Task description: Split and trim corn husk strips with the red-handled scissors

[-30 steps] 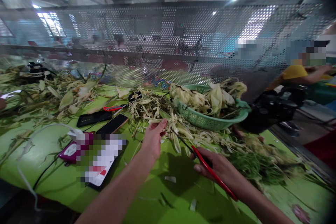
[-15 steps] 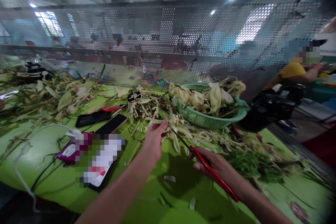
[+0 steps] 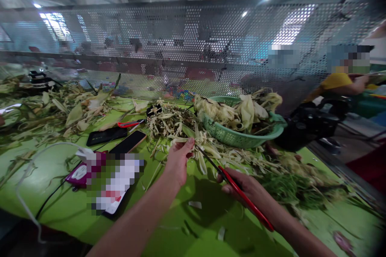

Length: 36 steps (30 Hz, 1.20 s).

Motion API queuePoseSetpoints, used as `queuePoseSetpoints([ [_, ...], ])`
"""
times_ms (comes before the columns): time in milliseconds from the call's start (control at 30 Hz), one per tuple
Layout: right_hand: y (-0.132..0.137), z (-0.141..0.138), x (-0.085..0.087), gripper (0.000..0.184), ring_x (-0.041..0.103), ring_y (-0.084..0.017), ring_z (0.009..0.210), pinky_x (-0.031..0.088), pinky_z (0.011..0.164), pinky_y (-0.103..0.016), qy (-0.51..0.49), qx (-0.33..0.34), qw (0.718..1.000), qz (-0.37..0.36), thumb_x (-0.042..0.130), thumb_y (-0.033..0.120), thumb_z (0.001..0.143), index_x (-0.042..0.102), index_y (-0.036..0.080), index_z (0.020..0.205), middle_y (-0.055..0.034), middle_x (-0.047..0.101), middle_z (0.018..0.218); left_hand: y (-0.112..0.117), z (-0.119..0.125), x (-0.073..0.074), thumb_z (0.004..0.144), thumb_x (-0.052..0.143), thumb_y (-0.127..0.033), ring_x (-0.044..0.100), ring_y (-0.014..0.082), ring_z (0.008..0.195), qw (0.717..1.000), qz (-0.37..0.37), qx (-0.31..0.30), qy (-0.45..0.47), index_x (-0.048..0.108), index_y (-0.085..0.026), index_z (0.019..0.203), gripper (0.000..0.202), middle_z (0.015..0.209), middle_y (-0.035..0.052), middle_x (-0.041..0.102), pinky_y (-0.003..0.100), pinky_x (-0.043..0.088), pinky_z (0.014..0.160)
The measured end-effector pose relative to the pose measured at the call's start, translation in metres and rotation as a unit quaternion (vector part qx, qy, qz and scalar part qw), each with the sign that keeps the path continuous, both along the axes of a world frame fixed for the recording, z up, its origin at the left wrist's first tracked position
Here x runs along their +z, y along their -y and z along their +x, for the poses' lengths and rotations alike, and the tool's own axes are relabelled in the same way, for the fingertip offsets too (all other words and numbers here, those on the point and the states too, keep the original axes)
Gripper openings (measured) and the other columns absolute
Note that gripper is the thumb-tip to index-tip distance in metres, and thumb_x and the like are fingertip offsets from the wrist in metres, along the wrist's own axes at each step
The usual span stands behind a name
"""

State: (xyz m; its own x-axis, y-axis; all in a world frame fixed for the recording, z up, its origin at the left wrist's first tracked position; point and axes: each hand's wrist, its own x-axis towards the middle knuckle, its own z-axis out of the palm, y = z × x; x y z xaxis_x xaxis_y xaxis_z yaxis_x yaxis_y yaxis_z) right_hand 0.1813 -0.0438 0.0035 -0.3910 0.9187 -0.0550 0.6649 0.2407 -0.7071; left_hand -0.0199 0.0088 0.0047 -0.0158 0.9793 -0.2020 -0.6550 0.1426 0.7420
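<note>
My left hand [image 3: 178, 160] is closed in a pinch, thumb against the fingers, in front of the pile of dried corn husks [image 3: 171, 126]. What it pinches blends with the pale husks behind, so I cannot make it out. In my right hand [image 3: 244, 186] is a red-handled tool [image 3: 245, 200], seen edge-on, with a long thin dark tip; whether it is scissors or pliers I cannot tell. That tip points up and left, close beside my left fingertips. Small pale scraps [image 3: 195, 204] lie on the green tabletop [image 3: 177, 229] below my hands.
Behind my hands stands a green plastic basket [image 3: 238, 138] heaped with husks and corn silk. Phones [image 3: 129, 142], a red cutter [image 3: 129, 123], a purple tissue pack [image 3: 81, 172] and a cable lie left. Green shreds [image 3: 286, 186] lie right. A perforated metal screen [image 3: 169, 48] closes the back; a person in yellow [image 3: 337, 81] is beyond.
Hardly anything differs. My right hand and the tool shift very slightly, with the tip still near my left fingertips.
</note>
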Motion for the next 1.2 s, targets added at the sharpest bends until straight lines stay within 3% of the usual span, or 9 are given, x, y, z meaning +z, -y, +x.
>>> queuePoseSetpoints([
  [633, 0.003, -0.006, 0.004, 0.035, 0.047, -0.013, 0.056, 0.035, 0.050, -0.023, -0.017, -0.020, 1.000, -0.009, 0.052, 0.054, 0.081, 0.060, 0.020, 0.085, 0.0000, 0.056, 0.066, -0.002, 0.001, 0.000, 0.055, 0.082, -0.034, 0.052, 0.0104, 0.063, 1.000, -0.005, 0.011, 0.010, 0.062, -0.017, 0.067, 0.029, 0.068, 0.0005, 0.062, 0.024, 0.038, 0.060],
  [800, 0.002, -0.005, 0.002, 0.037, 0.051, -0.015, 0.059, 0.038, 0.053, -0.024, -0.012, -0.014, 1.000, -0.010, 0.052, 0.056, 0.080, 0.061, 0.020, 0.083, -0.0007, 0.059, 0.068, -0.003, -0.001, 0.001, 0.054, 0.083, -0.034, 0.053, 0.0106, 0.065, 1.000, -0.006, 0.015, 0.011, 0.064, -0.016, 0.068, 0.029, 0.072, 0.0016, 0.063, 0.024, 0.039, 0.061],
  [900, 0.001, 0.000, 0.005, 0.034, 0.057, -0.017, 0.063, 0.041, 0.055, -0.024, 0.040, -0.015, 0.999, 0.016, 0.054, 0.053, 0.081, 0.062, 0.020, 0.084, -0.0014, 0.064, 0.071, -0.005, -0.003, -0.001, 0.055, 0.083, -0.035, 0.054, 0.0103, 0.067, 1.000, -0.001, 0.022, 0.015, 0.065, -0.017, 0.070, 0.030, 0.074, 0.0018, 0.064, 0.023, 0.038, 0.061],
  [1033, -0.004, 0.016, 0.009, 0.027, 0.061, -0.021, 0.058, 0.042, 0.053, -0.027, 0.175, -0.092, 0.977, 0.074, 0.055, 0.049, 0.081, 0.062, 0.023, 0.086, -0.0029, 0.068, 0.068, -0.007, -0.006, -0.001, 0.056, 0.082, -0.036, 0.056, 0.0130, 0.073, 1.000, -0.006, 0.025, 0.003, 0.066, -0.017, 0.072, 0.030, 0.080, 0.0044, 0.066, 0.024, 0.039, 0.063],
  [1200, -0.015, 0.053, 0.002, 0.038, 0.068, -0.030, 0.080, 0.049, 0.063, -0.036, 0.272, -0.131, 0.944, 0.136, 0.054, 0.039, 0.080, 0.061, 0.027, 0.116, -0.0093, 0.071, 0.103, -0.006, -0.005, -0.001, 0.057, 0.081, -0.036, 0.056, 0.0131, 0.072, 1.000, -0.010, 0.001, -0.001, 0.066, -0.017, 0.071, 0.027, 0.079, 0.0040, 0.066, 0.026, 0.038, 0.064],
])
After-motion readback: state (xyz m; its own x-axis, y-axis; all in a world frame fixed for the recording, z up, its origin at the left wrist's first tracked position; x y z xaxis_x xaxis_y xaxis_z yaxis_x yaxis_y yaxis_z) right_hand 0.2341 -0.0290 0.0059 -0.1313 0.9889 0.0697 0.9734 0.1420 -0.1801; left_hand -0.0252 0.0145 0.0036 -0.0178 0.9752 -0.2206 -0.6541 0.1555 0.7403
